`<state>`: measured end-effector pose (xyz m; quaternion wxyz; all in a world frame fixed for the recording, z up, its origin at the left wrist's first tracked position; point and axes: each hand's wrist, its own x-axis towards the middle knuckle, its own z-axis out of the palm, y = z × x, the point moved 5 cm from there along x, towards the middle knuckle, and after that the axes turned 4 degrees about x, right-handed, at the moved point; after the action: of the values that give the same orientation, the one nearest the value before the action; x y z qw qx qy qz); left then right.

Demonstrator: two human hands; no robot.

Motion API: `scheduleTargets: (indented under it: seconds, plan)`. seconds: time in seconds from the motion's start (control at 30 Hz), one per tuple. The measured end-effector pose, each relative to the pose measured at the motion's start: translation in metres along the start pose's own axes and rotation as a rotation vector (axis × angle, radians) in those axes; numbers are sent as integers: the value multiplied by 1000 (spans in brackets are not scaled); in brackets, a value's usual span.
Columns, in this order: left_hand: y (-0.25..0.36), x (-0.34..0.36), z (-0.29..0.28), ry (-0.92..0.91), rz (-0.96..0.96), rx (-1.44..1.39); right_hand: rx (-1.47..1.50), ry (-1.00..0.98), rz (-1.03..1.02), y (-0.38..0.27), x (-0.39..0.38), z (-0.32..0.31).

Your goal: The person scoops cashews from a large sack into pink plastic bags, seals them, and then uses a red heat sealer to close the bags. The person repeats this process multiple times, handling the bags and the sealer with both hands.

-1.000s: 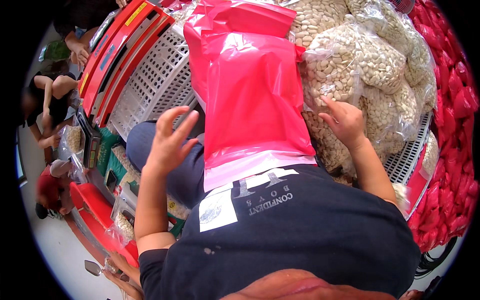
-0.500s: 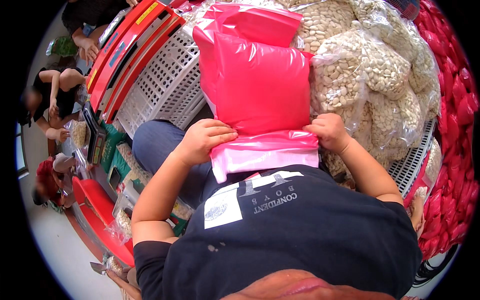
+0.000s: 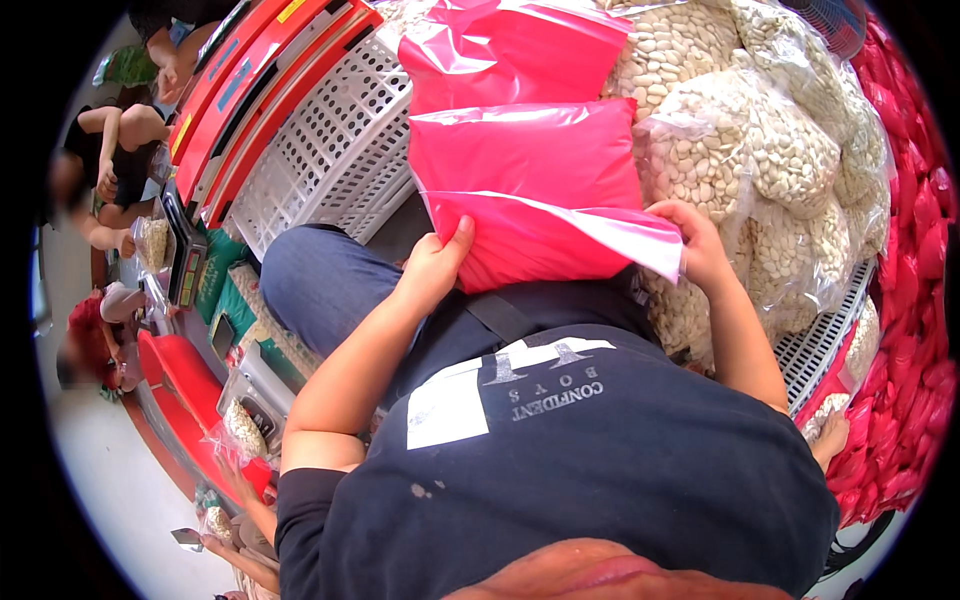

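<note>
A filled bright-pink plastic mailer bag (image 3: pixel 530 160) lies above my lap, its near end folded up and over the front with a pale inner edge showing. My left hand (image 3: pixel 437 268) grips its lower left side, thumb on top and the other fingers mostly hidden beneath. My right hand (image 3: pixel 697 245) is closed on the right corner of the folded flap. Just beyond lies another pink plastic bag (image 3: pixel 515 60). Clear bags of white beans (image 3: pixel 700 150) are piled close to my right hand.
On the left stand a white perforated crate (image 3: pixel 320 140) and red-edged stacked panels (image 3: pixel 240 90). A digital scale (image 3: pixel 188 265) and a red stool-like plastic piece (image 3: pixel 185 385) are farther left, near other people. Many pink packets (image 3: pixel 905 330) are heaped along the right.
The bag's near end, which lay flat toward me, is now folded up over its front. My left hand has moved lower, and my right hand has shifted right with the flap's corner.
</note>
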<state>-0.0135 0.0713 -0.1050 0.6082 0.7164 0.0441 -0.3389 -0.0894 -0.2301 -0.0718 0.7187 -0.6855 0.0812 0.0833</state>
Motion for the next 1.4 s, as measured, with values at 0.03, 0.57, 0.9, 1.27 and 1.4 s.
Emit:
scheduleTargets:
  seconds: [0.03,0.57,0.9,1.27,1.4]
  plan:
    - [0,-1,-2,12,56,22,-33,-48,-30,-13,-3,3]
    - [71,-7,-25,180,616,244,-287,100,272,-32,26,-33]
    - [83,-21,-14,106,1002,304,-627,99,-362,-152,78,38]
    - [80,-20,-16,111,1039,64,-396,-360,2,-110,107,158]
    - [81,-22,-17,132,1035,63,-488,-243,-177,-128,120,133]
